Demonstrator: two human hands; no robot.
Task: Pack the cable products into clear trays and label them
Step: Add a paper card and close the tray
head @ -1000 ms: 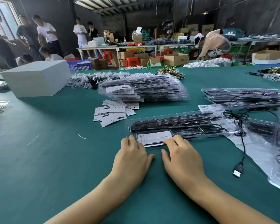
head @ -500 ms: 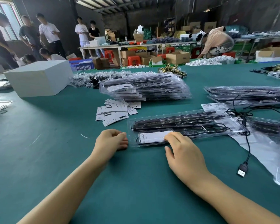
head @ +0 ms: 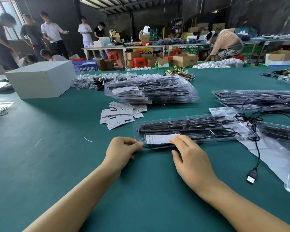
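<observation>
**Both hands on near tray**

Left hand [head: 122, 149] pinches the left end corner of the clear tray [head: 191, 129], thumb and fingers closed on it. Right hand [head: 189, 158] lies flat, fingers spread, tips pressing the white label [head: 159, 139]. Tray lies at 12 o'clock from the hands on the green table [head: 57, 164]. Bare table at 9; USB cable [head: 251, 177] at 3; loose labels [head: 117, 116] at 11.

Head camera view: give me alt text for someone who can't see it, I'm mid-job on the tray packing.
Two bare hands work a clear tray of black cable parts on a green table: the left hand pinches its near-left corner, the right hand presses on its white label. Behind lie loose labels and a stack of packed trays; a USB plug lies right.
</observation>
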